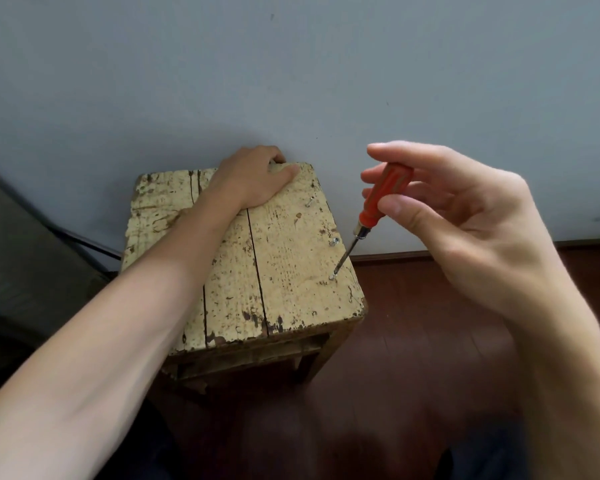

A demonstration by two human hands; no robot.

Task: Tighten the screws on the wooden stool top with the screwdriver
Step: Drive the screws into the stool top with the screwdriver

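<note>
A worn wooden stool top (284, 271) with flaking cream paint and dark cracks fills the middle of the head view. My left hand (253, 178) lies flat on its far edge, fingers curled over the rim. My right hand (465, 216) pinches the orange handle of a screwdriver (371, 216) between thumb and fingertips. The tilted metal shaft runs down-left, and its tip sits on a screw (332, 276) near the stool's right edge. A second screw (334, 241) stands raised just beyond it, and a third screw (310, 201) leans further back.
The stool stands against a pale grey wall (291, 81) on a dark red-brown wooden floor (430, 341). A dark grey object (21, 265) and a black cable (84, 242) lie to the left. My dark-clothed legs fill the bottom edge.
</note>
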